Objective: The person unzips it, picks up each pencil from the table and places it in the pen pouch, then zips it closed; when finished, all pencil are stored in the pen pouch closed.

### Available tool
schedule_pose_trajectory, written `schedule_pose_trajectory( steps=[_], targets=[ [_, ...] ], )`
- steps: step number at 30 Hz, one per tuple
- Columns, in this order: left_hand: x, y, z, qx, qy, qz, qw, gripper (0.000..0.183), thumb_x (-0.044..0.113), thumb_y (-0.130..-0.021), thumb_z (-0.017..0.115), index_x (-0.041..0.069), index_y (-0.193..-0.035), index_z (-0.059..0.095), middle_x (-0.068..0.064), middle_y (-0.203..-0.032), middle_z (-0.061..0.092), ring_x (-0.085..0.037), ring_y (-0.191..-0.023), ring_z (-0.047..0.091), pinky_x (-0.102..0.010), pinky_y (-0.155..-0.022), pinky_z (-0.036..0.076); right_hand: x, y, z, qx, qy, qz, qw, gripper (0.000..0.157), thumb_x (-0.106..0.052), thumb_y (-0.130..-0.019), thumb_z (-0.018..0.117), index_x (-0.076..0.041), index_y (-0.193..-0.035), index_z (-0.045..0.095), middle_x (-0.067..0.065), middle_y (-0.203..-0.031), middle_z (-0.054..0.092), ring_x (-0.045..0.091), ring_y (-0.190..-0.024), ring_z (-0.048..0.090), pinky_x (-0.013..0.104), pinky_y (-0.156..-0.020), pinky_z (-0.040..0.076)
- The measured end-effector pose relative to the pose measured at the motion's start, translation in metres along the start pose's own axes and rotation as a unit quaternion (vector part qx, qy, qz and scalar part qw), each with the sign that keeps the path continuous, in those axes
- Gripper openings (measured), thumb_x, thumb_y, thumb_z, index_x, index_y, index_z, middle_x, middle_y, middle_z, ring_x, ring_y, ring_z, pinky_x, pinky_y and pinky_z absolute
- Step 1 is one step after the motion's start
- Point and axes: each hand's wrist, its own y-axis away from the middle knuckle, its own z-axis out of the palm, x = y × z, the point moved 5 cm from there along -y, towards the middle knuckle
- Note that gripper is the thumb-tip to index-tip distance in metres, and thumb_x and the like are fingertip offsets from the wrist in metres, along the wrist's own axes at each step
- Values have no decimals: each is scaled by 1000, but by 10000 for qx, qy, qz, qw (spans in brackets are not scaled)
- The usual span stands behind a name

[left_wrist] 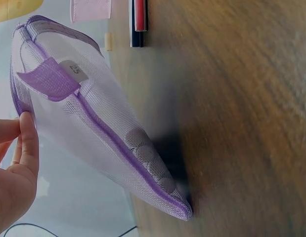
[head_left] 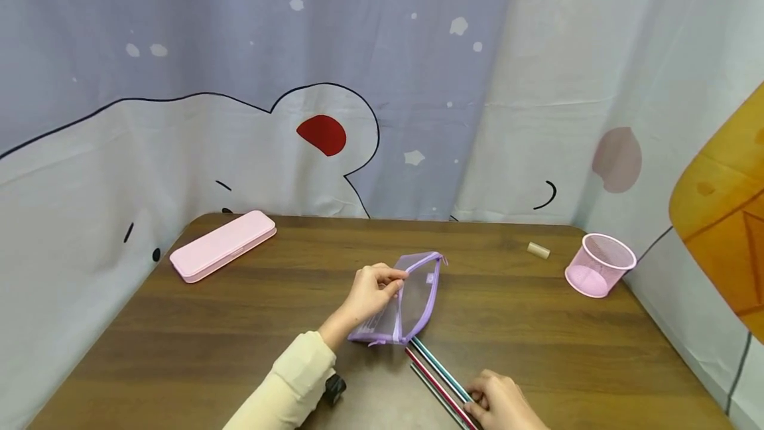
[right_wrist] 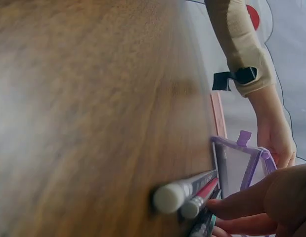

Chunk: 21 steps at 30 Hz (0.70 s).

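Wooden surface (head_left: 286, 310), left grip (head_left: 371, 289) pinching purple pouch (head_left: 416, 300), prob so it gapes; right grip (head_left: 504, 400) pinching teal pencil (head_left: 440, 368).

A wood-grain table (head_left: 507, 310) is supporting a pink case (head_left: 223, 246) far left, a beige cylinder (head_left: 538, 250) far right and a pink mesh cup (head_left: 599, 267) right. At centre, a purple pouch (head_left: 416, 304) is resting; pencils (head_left: 440, 388) are lying nearer.
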Motion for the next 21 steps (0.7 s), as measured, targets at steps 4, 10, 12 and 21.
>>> schedule_pose_trajectory(
  steps=[4, 10, 12, 21],
  targets=[
    [-1, -1, 1, 11, -10, 41, 10000, 16, -2, -77, 61, 0, -91, 69, -11, -77, 63, -12, -58, 60, -15, -48, 46, 0, -3, -1, -185, -184, 478, 9985, 14, -10, -65, 72, -11, -73, 61, -11, -62, 53, -8, -54, 44, 14, -49, 37],
    [-2, 0, 2, -51, -123, -16, 9999, 16, -1, -77, 62, 1, -91, 69, -10, -76, 64, -8, -57, 58, -14, -48, 45, 1, -7, 0, -599, -464, 807, 9939, 18, -10, -65, 72, -12, -74, 56, -11, -62, 53, -6, -55, 43, 16, -50, 36],
    [-3, 0, 2, -59, -137, -46, 9999, 16, 0, -77, 62, 2, -91, 70, -9, -76, 64, -7, -57, 58, -14, -48, 45, 2, -8, 1, -735, -624, 903, 9912, 19, -10, -66, 71, -12, -76, 56, -11, -62, 52, -6, -56, 42, 16, -51, 35],
    [-4, -1, 4, -93, -105, -101, 9998, 16, 0, -77, 62, 2, -91, 70, -10, -79, 64, -10, -58, 61, -15, -49, 48, 8, -9, -2, -660, -822, 974, 9896, 15, -2, -67, 65, -11, -73, 55, -11, -63, 51, -7, -57, 41, 15, -51, 35]
  ],
)
